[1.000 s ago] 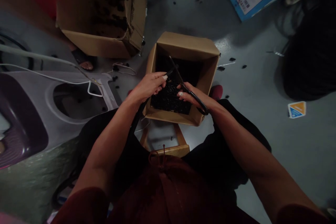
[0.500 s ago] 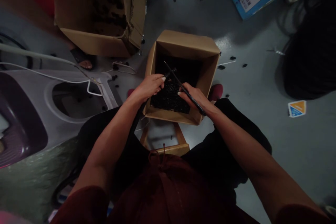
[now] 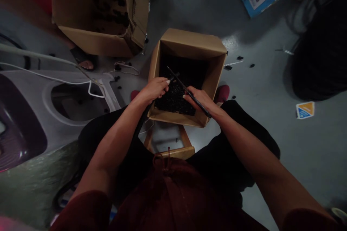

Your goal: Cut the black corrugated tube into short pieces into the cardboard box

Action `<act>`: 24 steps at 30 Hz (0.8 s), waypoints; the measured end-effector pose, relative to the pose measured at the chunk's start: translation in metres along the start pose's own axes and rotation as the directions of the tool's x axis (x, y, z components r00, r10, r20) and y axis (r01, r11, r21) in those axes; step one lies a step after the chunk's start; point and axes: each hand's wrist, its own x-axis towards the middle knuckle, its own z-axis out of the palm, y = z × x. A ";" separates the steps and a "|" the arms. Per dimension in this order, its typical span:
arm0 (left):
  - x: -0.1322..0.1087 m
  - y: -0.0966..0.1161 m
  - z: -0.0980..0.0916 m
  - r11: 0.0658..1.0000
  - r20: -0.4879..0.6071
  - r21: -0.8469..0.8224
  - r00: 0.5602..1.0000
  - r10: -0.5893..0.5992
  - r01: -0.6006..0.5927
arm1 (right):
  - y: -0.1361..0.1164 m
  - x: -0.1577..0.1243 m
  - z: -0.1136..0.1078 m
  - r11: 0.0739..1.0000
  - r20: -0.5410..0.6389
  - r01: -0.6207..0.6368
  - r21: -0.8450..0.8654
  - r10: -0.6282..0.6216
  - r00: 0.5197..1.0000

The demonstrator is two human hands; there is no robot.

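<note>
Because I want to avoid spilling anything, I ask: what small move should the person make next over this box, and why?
Probably lower the left hand a little toward the pile inside the cardboard box. The dark pieces lie under both hands, the right hand grips a thin black tool, and some pieces already lie on the floor.

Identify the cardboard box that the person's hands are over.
The smaller box, in front of the person: the left hand and right hand are over its black contents. The other box sits farther off, untouched.
</note>
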 end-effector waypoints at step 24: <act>-0.004 -0.005 0.018 0.982 0.152 -0.182 0.988 -0.010 0.038 | 0.009 0.010 -0.021 0.705 -0.043 -0.109 0.701 0.195 0.980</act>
